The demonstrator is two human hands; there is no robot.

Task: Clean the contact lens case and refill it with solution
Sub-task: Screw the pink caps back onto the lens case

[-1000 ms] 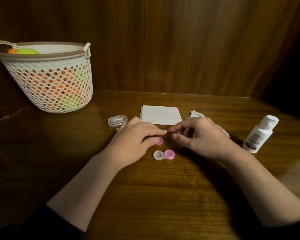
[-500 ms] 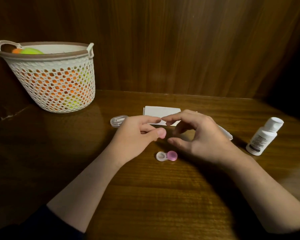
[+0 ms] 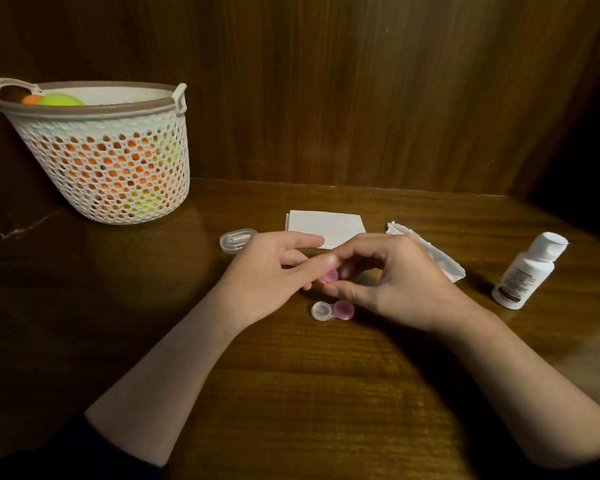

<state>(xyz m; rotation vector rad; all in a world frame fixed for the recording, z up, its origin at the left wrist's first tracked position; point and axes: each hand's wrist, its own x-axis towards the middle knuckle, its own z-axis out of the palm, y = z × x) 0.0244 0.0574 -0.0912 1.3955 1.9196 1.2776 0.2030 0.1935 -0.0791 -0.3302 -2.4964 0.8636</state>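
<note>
One pink cap, pinched between my left hand and right hand. One lens case beneath them. One solution bottle right of my right hand.

One head-worn camera is looking forward and down. It is sitting close over the counter, facing the wooden wall.

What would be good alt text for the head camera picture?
Two hands meet over a wooden table, the left hand pinching a small pink cap just above an open lens case. A folded tissue, solution bottle and basket sit around them.
</note>
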